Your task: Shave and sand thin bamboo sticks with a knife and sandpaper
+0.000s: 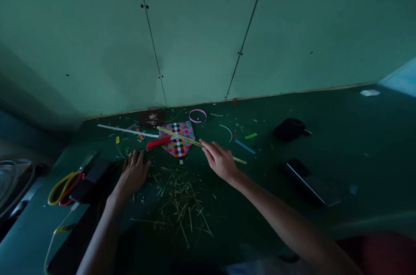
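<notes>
One flat, pale green panelled wall (201, 27), beyond the left hand (134, 173) and right hand (221, 160), divided by two thin dark seams (150, 27) with small paired dark dots (142, 6) alongside. One broad, dark green tabletop (344, 136), spreading beneath both hands and well to the right of the right hand. One narrow tan strip (341, 87) where wall meets tabletop. One pale blue surface (403, 77), far right of the right hand. Light: dim, greenish.

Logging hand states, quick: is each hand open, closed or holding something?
Left hand: open, palm down, fingers somewhat spread, nothing visibly held.
Right hand: closed, holding a thin pale stick.
</notes>
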A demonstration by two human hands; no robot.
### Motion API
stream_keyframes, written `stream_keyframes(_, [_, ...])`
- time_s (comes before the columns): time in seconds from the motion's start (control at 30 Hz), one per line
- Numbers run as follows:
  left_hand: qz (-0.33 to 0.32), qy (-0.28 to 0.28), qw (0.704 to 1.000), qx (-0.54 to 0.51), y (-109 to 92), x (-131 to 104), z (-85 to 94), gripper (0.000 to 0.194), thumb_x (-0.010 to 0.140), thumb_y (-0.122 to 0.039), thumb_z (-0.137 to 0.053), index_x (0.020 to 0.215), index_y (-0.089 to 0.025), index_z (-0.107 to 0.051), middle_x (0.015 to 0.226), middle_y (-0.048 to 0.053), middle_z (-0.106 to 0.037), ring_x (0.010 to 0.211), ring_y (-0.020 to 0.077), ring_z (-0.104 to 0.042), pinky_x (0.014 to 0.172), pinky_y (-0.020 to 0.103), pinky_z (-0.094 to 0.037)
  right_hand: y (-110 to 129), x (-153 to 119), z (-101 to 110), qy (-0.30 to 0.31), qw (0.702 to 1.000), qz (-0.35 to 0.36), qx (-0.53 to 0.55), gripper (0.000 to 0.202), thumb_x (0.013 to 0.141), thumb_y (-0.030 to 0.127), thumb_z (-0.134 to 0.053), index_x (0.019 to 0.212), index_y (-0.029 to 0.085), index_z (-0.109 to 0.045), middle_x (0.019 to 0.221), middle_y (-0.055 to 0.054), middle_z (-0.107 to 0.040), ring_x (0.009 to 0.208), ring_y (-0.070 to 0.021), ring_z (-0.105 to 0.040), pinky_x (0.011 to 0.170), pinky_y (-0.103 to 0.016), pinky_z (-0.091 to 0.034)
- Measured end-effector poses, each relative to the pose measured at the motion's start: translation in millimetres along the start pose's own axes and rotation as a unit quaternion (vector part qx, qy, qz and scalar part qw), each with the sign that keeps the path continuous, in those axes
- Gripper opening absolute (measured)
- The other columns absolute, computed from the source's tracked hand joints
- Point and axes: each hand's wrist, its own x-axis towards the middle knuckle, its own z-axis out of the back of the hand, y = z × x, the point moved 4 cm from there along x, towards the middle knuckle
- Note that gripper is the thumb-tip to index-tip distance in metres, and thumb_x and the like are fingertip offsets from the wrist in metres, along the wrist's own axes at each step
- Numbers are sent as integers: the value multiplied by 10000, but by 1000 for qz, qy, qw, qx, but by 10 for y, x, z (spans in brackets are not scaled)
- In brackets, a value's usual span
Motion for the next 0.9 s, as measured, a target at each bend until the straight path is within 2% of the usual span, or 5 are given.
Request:
stream_keyframes(0.2, [-14,-19,999,-38,16,-80,-37,686,1073,-496,-317,1641,-111,-310,1714,242,-220,1602,394,-138,1245,621,-233,-94,19,-20,1,1000,-22,7,413,1095,229,-468,1488,272,-588,952,-82,-735,692,-179,-676,537,-297,-526])
stream_keyframes(0.5, [-8,-37,998,-46,10,-96,-80,700,1067,-507,-325,1646,-115,-299,1722,232,-202,1607,387,-125,1252,628,-212,-209,10,-95,13,999,-28,8,433,1095,216,-471,1510,286,-572,968,-83,-745,662,-166,-660,528,-290,-527])
stream_keyframes(0.67, [-34,-55,997,-47,31,-94,-102,656,1080,-437,-316,1659,-135,-262,1719,217,-229,1612,369,-115,1249,640,-211,-192,-3,-66,10,1000,-23,-4,405,1092,218,-476,1476,260,-600,926,-79,-751,669,-176,-672,552,-302,-531])
stream_keyframes(0.8, [-33,-62,996,-52,-114,-200,-122,670,1083,-437,-312,1642,-70,-281,1702,246,-254,1609,366,-125,1266,605,-218,-131,-18,-46,24,1000,-5,14,359,1100,222,-479,1428,228,-623,984,-87,-767,773,-188,-719,640,-315,-573])
stream_keyframes(0.9, [-32,-70,996,-44,-371,-403,-134,714,1080,-482,-332,1634,-34,-279,1697,258,-253,1605,353,-154,1283,580,-220,-68,-40,-71,37,999,24,14,327,1097,219,-497,1380,235,-662,1025,-84,-767,833,-190,-727,670,-308,-575])
